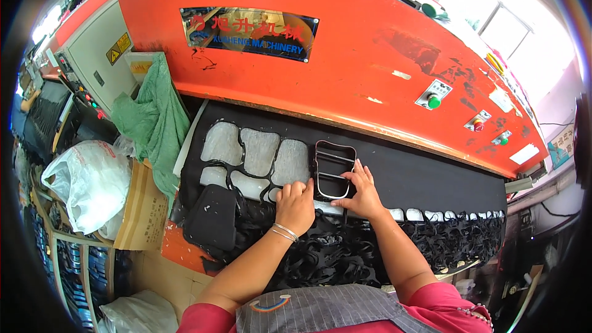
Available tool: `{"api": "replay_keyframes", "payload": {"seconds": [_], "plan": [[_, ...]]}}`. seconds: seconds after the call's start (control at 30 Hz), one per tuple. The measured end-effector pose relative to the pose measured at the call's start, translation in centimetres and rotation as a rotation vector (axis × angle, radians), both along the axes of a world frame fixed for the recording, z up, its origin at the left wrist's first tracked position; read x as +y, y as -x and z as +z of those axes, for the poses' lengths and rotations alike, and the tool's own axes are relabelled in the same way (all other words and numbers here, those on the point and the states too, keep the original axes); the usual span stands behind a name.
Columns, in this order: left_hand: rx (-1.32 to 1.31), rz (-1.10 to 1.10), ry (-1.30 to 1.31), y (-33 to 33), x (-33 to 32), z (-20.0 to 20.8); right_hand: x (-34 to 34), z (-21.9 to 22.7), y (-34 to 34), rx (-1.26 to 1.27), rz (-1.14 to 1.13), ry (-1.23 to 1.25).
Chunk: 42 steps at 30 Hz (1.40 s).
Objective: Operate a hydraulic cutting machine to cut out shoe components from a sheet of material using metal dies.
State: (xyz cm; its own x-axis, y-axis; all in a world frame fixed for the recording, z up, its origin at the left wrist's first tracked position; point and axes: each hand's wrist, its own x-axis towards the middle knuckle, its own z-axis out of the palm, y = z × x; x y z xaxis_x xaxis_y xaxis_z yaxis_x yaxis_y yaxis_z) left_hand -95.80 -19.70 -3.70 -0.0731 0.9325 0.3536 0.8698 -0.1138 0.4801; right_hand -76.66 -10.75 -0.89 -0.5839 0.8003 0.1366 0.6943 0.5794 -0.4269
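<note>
The metal frame (333,176) lies on the black sheet (425,182), just right of the pale openings (291,161). Your right hand (364,195) pinches its right side; your left hand (296,208) (fingers curled, contact unclear) sits by its left edge. Beyond stands the orange machine (364,55).

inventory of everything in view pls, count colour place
metal frame: one, silver, on the sheet
sheet: one, black, under the frame
cutouts: several, showing grey, sheet's left part
pad: one, black, sheet's near left corner
scraps: many, black, near edge
machine: one, orange, behind
buttons: three, green and red, machine front
cabinet: one, grey, far left
cloth: one, green, left
plastic bags: at least two, whitish, left
box: one, brown, left
apron: one, grey striped, bottom
left hand: one, bare, left of frame
right hand: one, bare, frame's right edge
</note>
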Motion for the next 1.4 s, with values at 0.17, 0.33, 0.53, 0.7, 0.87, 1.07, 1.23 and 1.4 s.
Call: {"api": "replay_keyframes", "payload": {"seconds": [0.17, 0.33, 0.53, 0.7, 0.87, 1.07, 1.23, 1.4], "plan": [[-0.034, -0.009, 0.063, 0.3, 1.0, 0.6, 1.0, 0.1, 0.4, 0.019, 0.042, 0.000], [-0.059, -0.028, 0.089, 0.9, 2.7, 0.8, 2.7, 0.7, 1.1, -0.036, 0.044, -0.030], [-0.008, -0.057, 0.187, 1.5, 6.9, 1.2, 5.4, 1.7, 0.7, -0.026, 0.034, -0.055], [-0.219, 0.038, -0.051, 0.8, 9.5, 4.2, 5.5, 5.8, -8.0, 0.398, -0.069, -0.267], [-0.411, -0.405, -0.044, -7.1, 15.4, 10.2, 13.4, 10.5, -23.6, 1.149, -0.603, -0.451], [-0.456, -0.777, -0.222, -15.7, 18.3, 19.9, 18.6, 19.3, -33.1, 1.100, -1.029, -1.039], [-0.103, -0.494, -0.173, -17.0, 24.0, 20.5, 24.4, 16.0, -41.7, 0.558, -1.277, -1.065], [-0.312, -0.528, -0.077, -15.0, 20.7, 17.3, 24.2, 13.4, -42.0, 0.694, -1.237, -1.022]]}}
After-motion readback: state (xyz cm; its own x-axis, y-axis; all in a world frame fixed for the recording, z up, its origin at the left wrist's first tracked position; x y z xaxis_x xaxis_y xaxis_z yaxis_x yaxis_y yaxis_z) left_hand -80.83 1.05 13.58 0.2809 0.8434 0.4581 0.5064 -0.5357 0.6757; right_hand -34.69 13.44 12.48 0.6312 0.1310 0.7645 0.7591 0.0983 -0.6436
